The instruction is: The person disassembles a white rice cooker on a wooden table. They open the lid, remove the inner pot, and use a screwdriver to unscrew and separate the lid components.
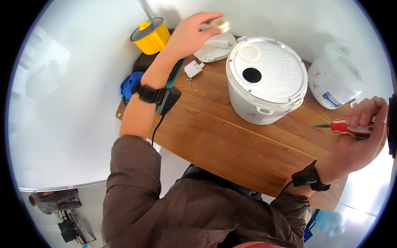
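My left hand (pixel 194 32) is raised at the back of the table, its thumb and fingers closed on a small cream plastic piece (pixel 222 25), partly hidden by the fingers. In my right hand (pixel 366 128) at the right is a screwdriver (pixel 347 126) with a red and white handle, its metal tip pointing left. Between the hands stands a white rice cooker (pixel 254 107). Its metal inner lid plate (pixel 281 70) faces up, with a round dark hole and a pale ring (pixel 249 53) on it. Below my left hand lies a white oval cover (pixel 217 48).
A small white plastic part (pixel 193 68) and several screws (pixel 191 82) lie left of the cooker. Further left are a yellow canister (pixel 151 39), blue cloth (pixel 131 84) and a green mat (pixel 175 74). A pale pot shape (pixel 333 76), perhaps a reflection, shows at right.
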Demonstrator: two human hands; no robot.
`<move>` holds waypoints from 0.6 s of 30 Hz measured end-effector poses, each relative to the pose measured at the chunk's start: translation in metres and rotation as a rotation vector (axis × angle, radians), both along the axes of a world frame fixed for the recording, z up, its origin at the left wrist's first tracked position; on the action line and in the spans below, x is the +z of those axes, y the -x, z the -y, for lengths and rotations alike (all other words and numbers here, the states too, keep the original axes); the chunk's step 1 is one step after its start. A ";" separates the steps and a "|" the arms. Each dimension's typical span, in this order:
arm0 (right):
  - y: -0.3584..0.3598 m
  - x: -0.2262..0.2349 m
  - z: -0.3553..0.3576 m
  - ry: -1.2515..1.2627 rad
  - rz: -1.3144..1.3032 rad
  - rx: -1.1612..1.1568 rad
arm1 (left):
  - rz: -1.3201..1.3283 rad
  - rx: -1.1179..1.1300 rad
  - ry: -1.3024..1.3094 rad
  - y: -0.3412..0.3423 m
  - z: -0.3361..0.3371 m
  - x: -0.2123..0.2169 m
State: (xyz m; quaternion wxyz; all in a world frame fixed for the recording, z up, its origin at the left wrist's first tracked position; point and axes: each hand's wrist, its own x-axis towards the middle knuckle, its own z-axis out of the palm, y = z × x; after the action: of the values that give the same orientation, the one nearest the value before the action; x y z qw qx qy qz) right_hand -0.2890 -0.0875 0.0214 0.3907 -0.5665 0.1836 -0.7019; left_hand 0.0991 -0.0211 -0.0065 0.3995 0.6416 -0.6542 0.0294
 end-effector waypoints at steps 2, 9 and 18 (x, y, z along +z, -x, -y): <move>0.000 0.006 0.009 0.079 -0.111 -0.046 | -0.010 0.203 -0.124 -0.012 -0.038 -0.028; -0.010 0.014 0.013 0.062 -0.172 -0.029 | 0.187 0.688 -0.375 -0.045 -0.152 -0.171; -0.012 -0.003 0.028 0.078 -0.040 0.076 | 0.271 0.657 -0.062 -0.043 -0.116 -0.127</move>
State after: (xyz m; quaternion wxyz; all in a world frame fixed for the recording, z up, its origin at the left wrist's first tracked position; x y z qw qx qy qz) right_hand -0.2767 -0.1150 0.0189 0.3910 -0.6018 0.1425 -0.6816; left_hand 0.1420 0.0947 -0.1339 0.2587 0.8197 -0.4606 0.2215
